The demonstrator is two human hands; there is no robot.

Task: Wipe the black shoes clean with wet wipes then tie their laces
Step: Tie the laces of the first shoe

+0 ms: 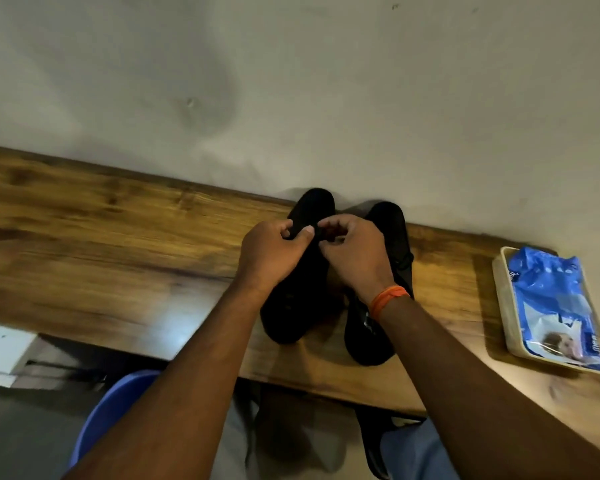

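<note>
Both hands meet over the left of two black shoes. Left hand (274,252) is curled, thumb and fingers pinched on something dark at the shoe's lacing; right hand (352,252) is curled the same way just beside it, fingertips pinched at the same spot. The laces themselves are black on black and too dark to make out, so I cannot tell exactly what each hand grips. An orange thread band (388,299) circles the right wrist.

Two shoes stand side by side on a wooden table (118,244), toes pointing to the far wall, heels toward the person. The left shoe (291,306) lies directly under both hands; the right shoe (388,237) sits just to the right, partly covered by the right wrist. Both are matt black with rounded toes.

One table, with a glossy brown grain, runs along a plain pale wall (291,81). At the table's right end, well apart from the shoes, one shallow cream tray (499,289) holds one crinkled blue plastic pack of wet wipes (551,299).

Near the person, below the table edge, part of one blue plastic chair (115,407) shows.
</note>
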